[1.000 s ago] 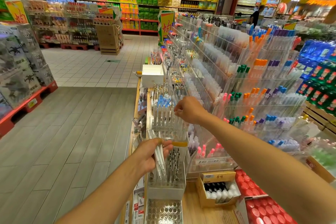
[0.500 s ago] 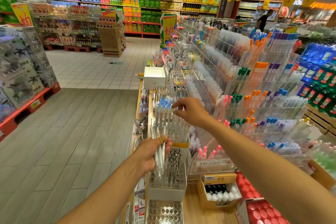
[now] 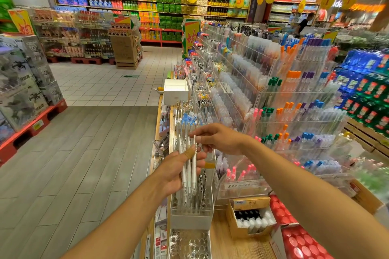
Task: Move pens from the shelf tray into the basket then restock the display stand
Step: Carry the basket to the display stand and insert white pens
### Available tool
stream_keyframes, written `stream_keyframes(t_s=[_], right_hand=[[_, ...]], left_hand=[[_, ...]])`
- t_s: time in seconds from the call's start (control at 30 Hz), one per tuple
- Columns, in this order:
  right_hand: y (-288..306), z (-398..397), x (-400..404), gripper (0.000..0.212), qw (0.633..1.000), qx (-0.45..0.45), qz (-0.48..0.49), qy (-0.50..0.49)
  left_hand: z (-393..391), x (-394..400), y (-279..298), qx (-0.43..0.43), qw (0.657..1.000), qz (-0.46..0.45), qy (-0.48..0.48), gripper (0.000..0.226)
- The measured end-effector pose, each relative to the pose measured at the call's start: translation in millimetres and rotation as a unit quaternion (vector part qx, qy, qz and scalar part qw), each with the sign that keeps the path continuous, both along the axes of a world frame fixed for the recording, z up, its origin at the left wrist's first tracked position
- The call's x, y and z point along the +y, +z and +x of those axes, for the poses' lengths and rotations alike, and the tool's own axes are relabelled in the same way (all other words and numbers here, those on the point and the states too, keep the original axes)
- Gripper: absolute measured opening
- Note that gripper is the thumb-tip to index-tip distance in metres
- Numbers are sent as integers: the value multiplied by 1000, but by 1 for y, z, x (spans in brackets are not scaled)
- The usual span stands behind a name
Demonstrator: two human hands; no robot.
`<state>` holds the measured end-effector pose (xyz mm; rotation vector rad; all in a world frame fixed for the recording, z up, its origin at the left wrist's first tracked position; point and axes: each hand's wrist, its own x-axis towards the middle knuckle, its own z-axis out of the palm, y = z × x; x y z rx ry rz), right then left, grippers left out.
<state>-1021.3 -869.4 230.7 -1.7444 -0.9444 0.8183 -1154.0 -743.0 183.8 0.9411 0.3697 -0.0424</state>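
Two hands meet over a clear pen stand (image 3: 190, 210) at the near edge of a wooden surface (image 3: 227, 244). Left hand (image 3: 179, 171) grips a bundle of white pens (image 3: 188, 169), held nearly upright just above the stand's holes; right hand (image 3: 219, 139) pinches the top of one pen in that bundle. Acrylic racks (image 3: 294, 111) of coloured pens fill the right.
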Motion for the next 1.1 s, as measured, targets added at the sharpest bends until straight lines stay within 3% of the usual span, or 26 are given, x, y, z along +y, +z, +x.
stream_keyframes(t_s=[0.13,0.23,0.3,0.4,0.5,0.57,1.1], right_hand=[[0,3,-2,10,996,72,41,-20],[5,9,-3,9,991,86,74,-66],[12,14,-2,10,988,24,94,-119],[21,21,-1,10,965,-153,78,-196],[26,24,0,11,925,-318,11,-208],[25,22,3,12,905,-377,-24,-195],[-2,26,24,18,885,-415,-170,-123]], left_hand=[[-2,0,3,15,999,-22,22,34],[-4,1,3,45,997,-52,34,28],[-5,4,0,75,994,-56,49,23],[-9,7,-7,114,992,-6,53,19],[-10,7,-11,131,990,30,40,22],[-9,7,-12,132,990,32,36,21],[-1,12,-13,139,989,30,47,19]])
